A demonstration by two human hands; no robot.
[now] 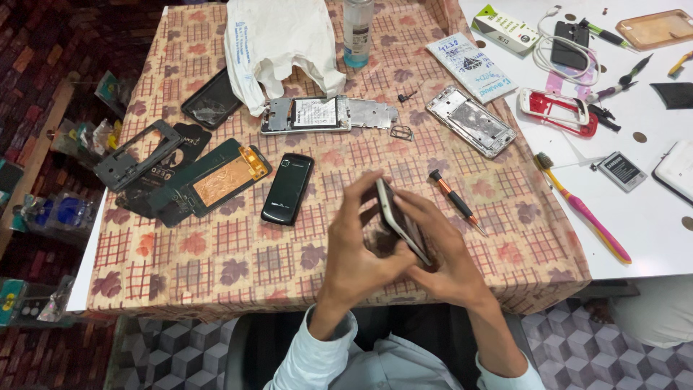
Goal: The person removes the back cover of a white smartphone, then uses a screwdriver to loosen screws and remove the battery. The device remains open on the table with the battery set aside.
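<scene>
Phone (401, 220), edge-on, long axis diagonal

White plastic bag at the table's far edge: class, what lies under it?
The white bag rests on the patterned cloth, its lower edge overlapping the opened phone. Whatever else lies beneath it is covered.

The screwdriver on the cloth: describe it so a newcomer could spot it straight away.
On the patterned tablecloth, look just right of the two hands holding a phone edge-on. The screwdriver lies there diagonally, tip toward the white table. Its short black-and-orange handle sets it apart from the longer pink-and-yellow toothbrush farther right.
</scene>
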